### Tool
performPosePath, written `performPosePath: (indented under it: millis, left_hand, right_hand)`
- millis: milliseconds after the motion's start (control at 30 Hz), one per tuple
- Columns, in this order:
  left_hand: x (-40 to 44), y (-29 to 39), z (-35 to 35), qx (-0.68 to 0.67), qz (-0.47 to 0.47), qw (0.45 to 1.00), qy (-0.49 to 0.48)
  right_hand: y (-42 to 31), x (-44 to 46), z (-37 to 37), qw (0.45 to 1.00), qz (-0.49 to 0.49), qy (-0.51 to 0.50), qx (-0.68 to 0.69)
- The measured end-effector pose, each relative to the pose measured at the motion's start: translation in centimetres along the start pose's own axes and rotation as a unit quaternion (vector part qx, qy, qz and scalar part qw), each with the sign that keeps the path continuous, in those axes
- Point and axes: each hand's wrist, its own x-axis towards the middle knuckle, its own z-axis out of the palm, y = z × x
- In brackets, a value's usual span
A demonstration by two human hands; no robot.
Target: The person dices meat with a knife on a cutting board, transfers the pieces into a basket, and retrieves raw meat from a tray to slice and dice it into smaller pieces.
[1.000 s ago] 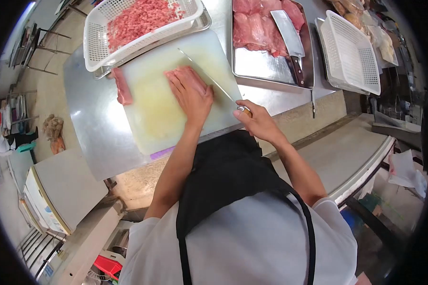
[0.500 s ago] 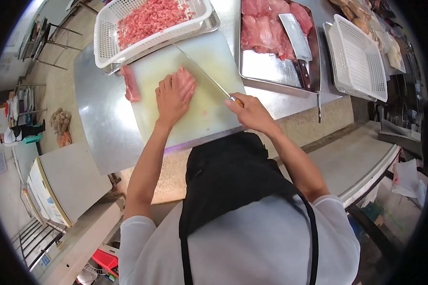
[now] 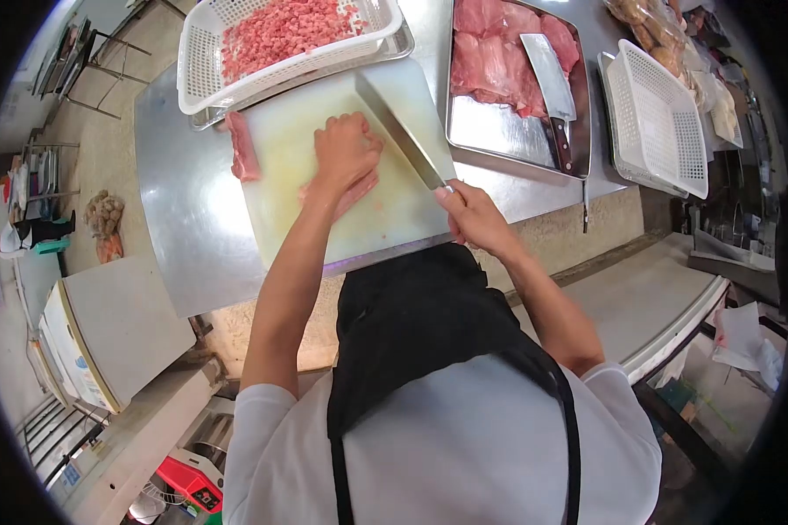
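My left hand (image 3: 346,153) is over the cutting board (image 3: 280,210), its fingers curled down on a piece of raw pink meat (image 3: 356,194). Part of that meat shows below the palm and wrist; the rest is hidden under the hand. My right hand (image 3: 474,217) is closed around the handle of a long knife (image 3: 403,138). The blade points up and left above the board, to the right of my left hand and apart from the meat. Another strip of meat (image 3: 243,149) lies at the board's left edge.
A white basket (image 3: 298,61) of diced meat stands at the board's far edge. To the right, a metal tray (image 3: 499,127) holds meat slabs and a cleaver (image 3: 549,87). Beyond it are another white basket (image 3: 661,122) and bagged goods (image 3: 652,31). A person (image 3: 31,232) is far left.
My left hand has gone from lying flatter on the meat to curled fingers, shifting right. The knife has turned, showing more of its blade side, and its tip has moved right.
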Motion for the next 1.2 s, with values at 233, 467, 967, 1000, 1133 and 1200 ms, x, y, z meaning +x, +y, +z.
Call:
performPosePath:
  millis: [233,467,967,1000,1133,1200]
  left_hand:
    - [2.5,-4.5,-0.3,-0.016,0.035,0.998,0.042]
    - [-5.5,-4.8,-0.6,-0.133,0.025,0.989,0.062]
    - [-5.9,-1.3,1.0,0.009,-0.027,0.996,0.084]
    - [-6.2,-1.2,1.1,0.005,-0.031,0.996,0.085]
    - [-6.1,-1.4,1.6,-0.024,-0.045,0.993,0.104]
    - [-6.1,-1.7,1.9,-0.024,-0.039,0.993,0.112]
  right_hand:
    - [-0.1,-0.5,0.1,1.000,0.030,-0.001,0.000]
    - [-1.2,-2.1,0.7,0.992,-0.026,0.038,-0.121]
    - [-4.6,5.4,2.9,0.977,-0.085,-0.060,-0.184]
    - [-5.0,5.3,2.8,0.980,-0.066,-0.063,-0.176]
    - [-6.9,1.0,2.1,0.982,-0.040,-0.052,-0.175]
    - [-7.5,-0.2,2.1,0.983,-0.009,-0.049,-0.177]
